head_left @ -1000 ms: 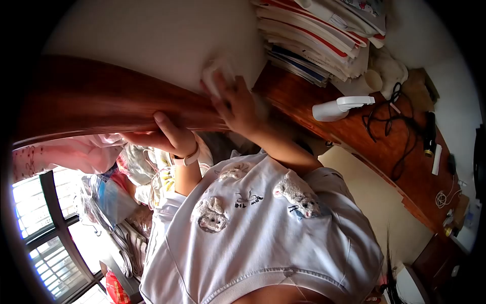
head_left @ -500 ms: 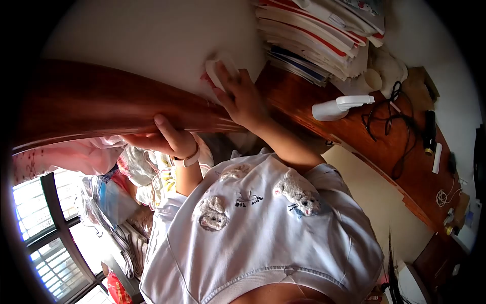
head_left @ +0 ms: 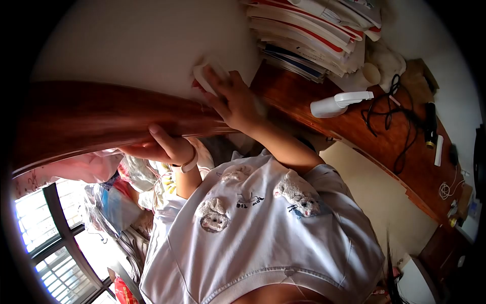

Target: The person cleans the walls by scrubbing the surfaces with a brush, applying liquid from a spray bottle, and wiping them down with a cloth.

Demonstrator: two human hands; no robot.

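Note:
My right hand (head_left: 238, 101) is closed on a white sponge-like pad (head_left: 208, 76) with a bit of red at its lower edge. The pad is blurred and held against or just in front of the pale surface (head_left: 142, 45) above a reddish-brown wooden board (head_left: 101, 114). My left hand (head_left: 167, 145), with a pale band on its wrist, grips the board's lower edge. Its thumb lies on the board's face and its fingers are partly hidden along the edge.
A white spray bottle (head_left: 329, 106) lies on the wooden desk (head_left: 298, 91) at right, near a black cable (head_left: 389, 119) and a white cup (head_left: 370, 75). Stacked papers and books (head_left: 314, 35) rise behind. Hanging clothes and bags (head_left: 114, 202) and a barred window (head_left: 61, 243) are at lower left.
My right hand and the pad have shifted slightly left and down in the view. The camera has turned a little too. My left hand keeps its grip on the board's edge.

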